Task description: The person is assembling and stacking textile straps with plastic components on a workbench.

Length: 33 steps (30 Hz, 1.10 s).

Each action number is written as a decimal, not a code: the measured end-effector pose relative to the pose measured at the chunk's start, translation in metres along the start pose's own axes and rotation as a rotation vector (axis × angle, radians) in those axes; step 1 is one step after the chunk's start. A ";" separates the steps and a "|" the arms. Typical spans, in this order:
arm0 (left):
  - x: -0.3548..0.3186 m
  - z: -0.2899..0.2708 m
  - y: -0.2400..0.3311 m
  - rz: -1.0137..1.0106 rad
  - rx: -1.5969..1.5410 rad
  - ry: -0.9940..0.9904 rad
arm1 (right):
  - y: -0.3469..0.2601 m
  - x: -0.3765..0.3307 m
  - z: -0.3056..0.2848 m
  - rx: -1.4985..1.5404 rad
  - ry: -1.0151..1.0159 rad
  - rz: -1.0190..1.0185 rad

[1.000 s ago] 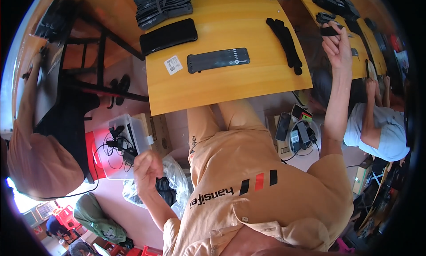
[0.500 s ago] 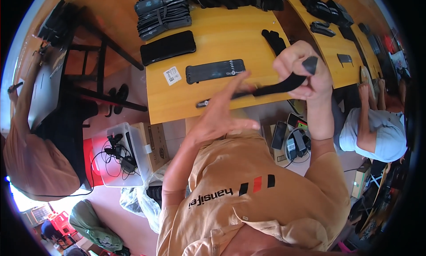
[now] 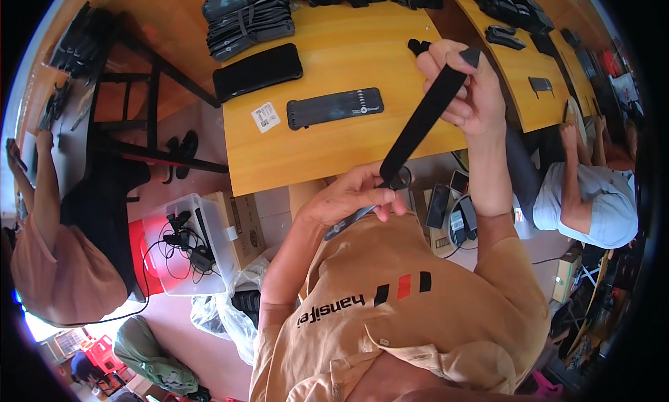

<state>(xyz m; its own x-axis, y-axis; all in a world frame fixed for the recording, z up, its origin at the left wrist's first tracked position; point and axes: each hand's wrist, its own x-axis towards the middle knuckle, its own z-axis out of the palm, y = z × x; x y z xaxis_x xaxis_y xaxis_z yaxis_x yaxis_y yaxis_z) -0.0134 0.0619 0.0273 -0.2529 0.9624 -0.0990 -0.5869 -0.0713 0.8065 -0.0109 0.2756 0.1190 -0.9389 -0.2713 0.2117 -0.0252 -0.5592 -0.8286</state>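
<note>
A black fabric strap (image 3: 423, 126) runs taut and slanting between my hands, above the table's near edge. My right hand (image 3: 472, 92) grips its upper end, with a grey pointed tip sticking up past the fingers. Lower down, my left hand (image 3: 355, 196) pinches the strap beside a black ring (image 3: 399, 179). A grey printed tail (image 3: 348, 223) hangs below the left fingers, over my shirt. Beyond my hands, a flat dark-grey sleeve (image 3: 334, 109) lies on the yellow table (image 3: 279, 161). Another black piece (image 3: 418, 46) is partly hidden behind my right hand.
Left on the table are a white label (image 3: 265, 117), a black padded pouch (image 3: 258, 73) and a bundled stack of dark sleeves (image 3: 249, 24). A clear bin (image 3: 187, 262) of cables stands on the floor at left. Other people work on both sides.
My left hand has moved down and closed on the strap near its ring. My right hand has risen slightly, and the strap has swung from nearly level to steeply slanted.
</note>
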 end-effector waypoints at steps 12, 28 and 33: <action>-0.138 -0.075 -0.024 0.084 0.134 0.750 | -0.064 -0.066 -0.057 0.176 0.206 -0.393; -0.099 -0.186 -0.021 0.256 0.463 1.326 | -0.025 -0.069 0.027 -1.539 0.324 -0.088; -0.088 -0.192 -0.027 0.373 1.343 1.586 | -0.023 -0.083 0.017 -1.206 0.420 -0.007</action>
<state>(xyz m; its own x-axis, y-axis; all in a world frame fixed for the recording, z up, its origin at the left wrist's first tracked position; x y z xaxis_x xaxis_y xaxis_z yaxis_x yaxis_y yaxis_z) -0.1226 -0.0716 -0.0980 -0.9027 -0.0923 0.4202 0.2298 0.7224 0.6522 0.0733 0.2982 0.1295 -0.9678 0.1196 0.2214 -0.1176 0.5627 -0.8182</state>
